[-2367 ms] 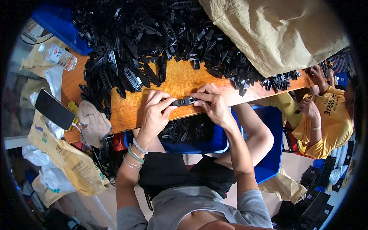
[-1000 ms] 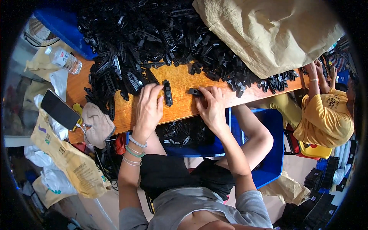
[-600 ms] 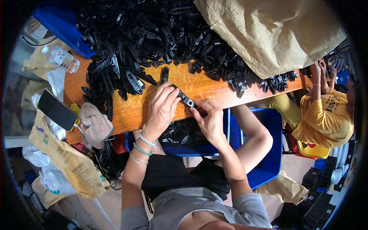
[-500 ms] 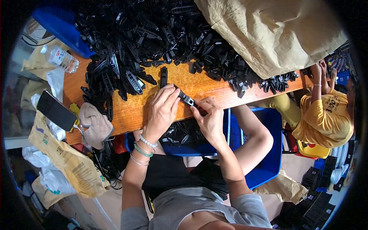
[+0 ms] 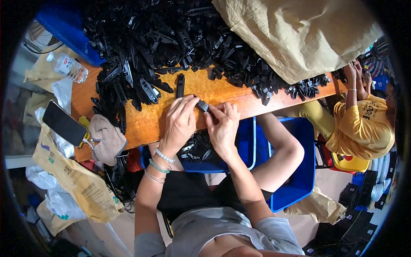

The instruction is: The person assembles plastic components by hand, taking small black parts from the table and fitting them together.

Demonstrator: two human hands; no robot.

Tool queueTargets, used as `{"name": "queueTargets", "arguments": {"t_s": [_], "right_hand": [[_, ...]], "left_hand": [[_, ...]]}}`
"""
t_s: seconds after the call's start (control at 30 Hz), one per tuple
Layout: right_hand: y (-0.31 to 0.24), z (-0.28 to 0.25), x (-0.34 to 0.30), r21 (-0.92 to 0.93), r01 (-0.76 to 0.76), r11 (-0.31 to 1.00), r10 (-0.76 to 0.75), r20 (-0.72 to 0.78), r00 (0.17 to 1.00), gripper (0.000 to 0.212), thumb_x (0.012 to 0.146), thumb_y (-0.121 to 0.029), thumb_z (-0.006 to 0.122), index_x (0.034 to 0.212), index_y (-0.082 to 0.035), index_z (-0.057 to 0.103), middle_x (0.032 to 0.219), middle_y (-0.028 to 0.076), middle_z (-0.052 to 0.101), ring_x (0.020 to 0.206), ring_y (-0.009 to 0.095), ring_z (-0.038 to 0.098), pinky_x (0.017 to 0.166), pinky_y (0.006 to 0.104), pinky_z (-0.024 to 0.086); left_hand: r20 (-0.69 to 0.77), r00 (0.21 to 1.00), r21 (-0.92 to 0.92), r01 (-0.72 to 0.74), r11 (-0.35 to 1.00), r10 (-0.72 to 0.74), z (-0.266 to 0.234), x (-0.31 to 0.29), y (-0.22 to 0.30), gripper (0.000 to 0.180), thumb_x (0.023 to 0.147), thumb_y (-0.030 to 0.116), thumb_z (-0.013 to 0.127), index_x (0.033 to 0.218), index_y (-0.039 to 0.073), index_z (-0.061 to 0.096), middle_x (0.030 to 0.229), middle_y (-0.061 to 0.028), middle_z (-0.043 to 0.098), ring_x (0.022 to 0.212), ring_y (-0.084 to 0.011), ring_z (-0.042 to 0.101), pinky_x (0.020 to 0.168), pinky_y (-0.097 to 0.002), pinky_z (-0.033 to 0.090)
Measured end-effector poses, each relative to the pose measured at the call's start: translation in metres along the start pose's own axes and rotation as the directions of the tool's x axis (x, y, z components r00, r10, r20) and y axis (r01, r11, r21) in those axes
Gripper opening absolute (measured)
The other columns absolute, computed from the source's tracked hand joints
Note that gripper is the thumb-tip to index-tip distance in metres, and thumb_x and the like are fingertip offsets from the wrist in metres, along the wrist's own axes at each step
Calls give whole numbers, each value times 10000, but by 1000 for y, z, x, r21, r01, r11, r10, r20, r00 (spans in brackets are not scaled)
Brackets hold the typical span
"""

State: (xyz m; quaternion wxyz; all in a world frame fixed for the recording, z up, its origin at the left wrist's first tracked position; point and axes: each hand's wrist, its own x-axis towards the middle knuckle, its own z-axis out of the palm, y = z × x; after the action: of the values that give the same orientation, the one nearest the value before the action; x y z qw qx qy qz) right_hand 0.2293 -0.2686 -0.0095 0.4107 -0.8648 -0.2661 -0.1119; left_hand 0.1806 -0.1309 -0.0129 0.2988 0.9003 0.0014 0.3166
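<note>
A small black plastic part (image 5: 202, 105) is pinched between my two hands over the near edge of the wooden table. My left hand (image 5: 179, 122) grips its left end, fingers curled. At its right end, the thumb and fingers of my right hand (image 5: 224, 128) close on it. Just beyond my left knuckles a longer black plastic part (image 5: 180, 85) lies on the tabletop. Farther back spreads a large heap of black plastic parts (image 5: 158, 38). How the held part is shaped underneath is hidden by my fingers.
Below the table edge, a blue bin (image 5: 244, 147) holds more black parts. A brown paper sheet (image 5: 295, 38) covers the heap's right side. At left are a water bottle (image 5: 68, 67), a phone (image 5: 64, 123) and a cloth (image 5: 108, 139). A person in a yellow shirt (image 5: 359, 124) works at right.
My right hand has moved left, closer to my left hand. The held part shows less of its length between them and has shifted slightly left.
</note>
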Motion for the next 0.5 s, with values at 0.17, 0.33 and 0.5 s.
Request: {"name": "queueTargets", "arguments": {"t_s": [0.17, 0.33, 0.5], "right_hand": [[22, -2, 8, 63, -14, 998, 14, -3, 1000, 226, 774, -64, 714, 986, 14, 699, 923, 118, 588, 898, 298, 530, 789, 393, 404], [36, -58, 13, 341, -121, 932, -71, 502, 862, 209, 813, -68, 715, 1006, 8, 694, 979, 150, 630, 994, 304, 592, 905, 375, 464], [70, -40, 55, -252, 132, 959, -159, -88, 983, 235, 798, -68, 685, 1031, -37, 692, 954, 137, 594, 917, 320, 561, 796, 402, 457]], "left_hand": [[-20, 1000, -30, 7, 1000, -7, -2, 6, 1, 227, 867, -64, 535, 1062, -31, 647, 1002, -186, 683, 981, -349, 646, 860, -404, 519], [-164, 986, 72, -15, 997, 27, -29, 14, -30, 357, 760, -146, 510, 1073, -31, 637, 1044, -192, 629, 1027, -356, 599, 924, -406, 492], [-29, 999, 297, -33, 954, 44, -24, 44, -34, 362, 754, -111, 529, 1094, -36, 629, 1156, -175, 621, 1168, -348, 538, 1038, -434, 422]]}}
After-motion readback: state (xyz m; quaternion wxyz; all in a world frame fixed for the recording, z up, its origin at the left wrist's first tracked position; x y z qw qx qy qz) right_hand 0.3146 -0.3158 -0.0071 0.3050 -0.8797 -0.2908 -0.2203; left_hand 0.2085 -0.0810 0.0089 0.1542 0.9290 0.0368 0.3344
